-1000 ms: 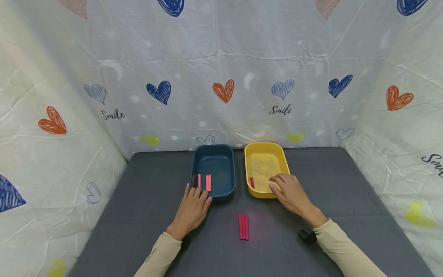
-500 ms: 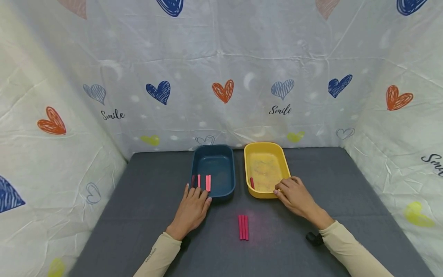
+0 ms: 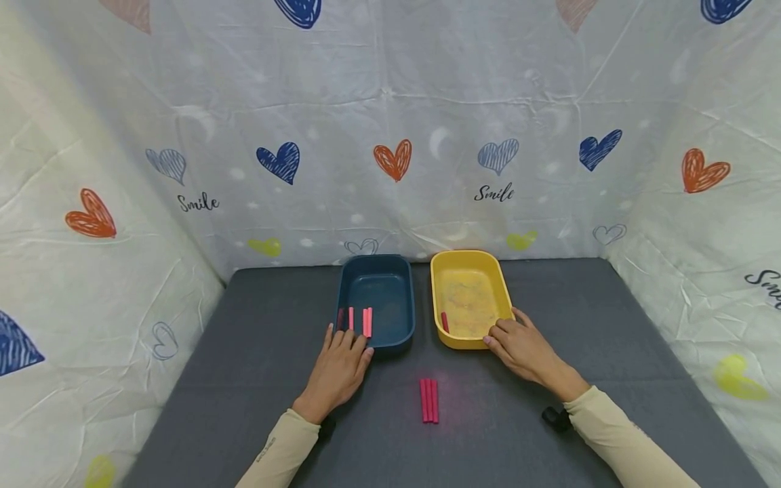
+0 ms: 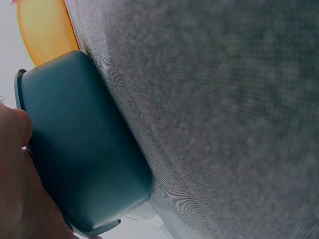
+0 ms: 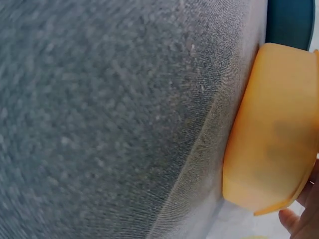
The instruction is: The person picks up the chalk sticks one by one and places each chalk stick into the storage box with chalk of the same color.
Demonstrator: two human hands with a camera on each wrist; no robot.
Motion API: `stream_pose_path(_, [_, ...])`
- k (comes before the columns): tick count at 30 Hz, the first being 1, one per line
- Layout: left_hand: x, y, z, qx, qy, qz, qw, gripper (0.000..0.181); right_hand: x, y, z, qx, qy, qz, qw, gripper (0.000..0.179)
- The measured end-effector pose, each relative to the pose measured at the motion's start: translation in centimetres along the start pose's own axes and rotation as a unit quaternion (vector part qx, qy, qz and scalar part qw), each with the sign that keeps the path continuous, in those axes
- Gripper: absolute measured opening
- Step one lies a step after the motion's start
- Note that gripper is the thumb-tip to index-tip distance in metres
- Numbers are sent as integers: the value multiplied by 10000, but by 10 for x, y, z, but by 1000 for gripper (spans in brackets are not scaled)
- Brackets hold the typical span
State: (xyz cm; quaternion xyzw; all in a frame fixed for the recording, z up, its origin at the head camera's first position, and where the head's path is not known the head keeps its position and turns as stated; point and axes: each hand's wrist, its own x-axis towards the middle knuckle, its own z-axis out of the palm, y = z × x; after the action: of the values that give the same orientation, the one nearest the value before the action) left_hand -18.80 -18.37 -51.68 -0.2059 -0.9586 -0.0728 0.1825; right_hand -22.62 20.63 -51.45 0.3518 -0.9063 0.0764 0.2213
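In the head view, my left hand (image 3: 337, 369) grips the near left rim of a dark blue tray (image 3: 396, 298). Its fingers bend over the edge and the thumb lies along the outside, which the left wrist view also shows. Pink sticks (image 3: 367, 322) lie inside that tray beside the fingers. My right hand (image 3: 525, 348) holds the near right corner of a yellow tray (image 3: 476, 291), fingers curled at the rim. One dark red stick (image 3: 445, 322) lies inside the yellow tray, by its left wall. Three deep pink sticks (image 3: 429, 401) lie side by side on the table between the arms.
Both trays stand at the back of a table with a grey cloth (image 3: 274, 318), a narrow gap between them. A white curtain (image 3: 439, 115) printed with hearts hangs behind and at both sides. Small black devices are at the wrists.
My right hand has drawn back from over the yellow tray to its near right corner and taken hold of the rim there. My left hand, the trays and the sticks stay put.
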Motion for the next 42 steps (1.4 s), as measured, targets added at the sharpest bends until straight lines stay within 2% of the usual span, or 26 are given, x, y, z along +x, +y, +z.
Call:
stream_pose_path(10, [-1,2,-2,2,138,80,9999,25,-2,-1,4,108,-29,10,9999,17])
stream_pose_path(18, [4,1,-8,-438,-299,-301,9981,31,-1,-2,5,132,-123,82,9998,17])
stream_pose_path(22, [4,3,-11,-614,-229,-302,9974,35,-2,-2,5,155,-164,98,9997,17])
stream_pose_path(28, [4,14,-19,-841,350,123,9958,35,0,-3,2,250,-214,131,9994,18])
stream_pose_path(33, [2,26,-26,-1045,651,387,9916,35,0,-3,2,231,-230,136,9994,19])
stream_pose_path(38, [-2,40,-33,-1424,656,303,9872,37,0,-4,1,244,-283,189,9991,19])
stream_pose_path(42, [-6,53,-36,-1857,442,139,9815,40,0,-5,0,249,-302,209,9990,19])
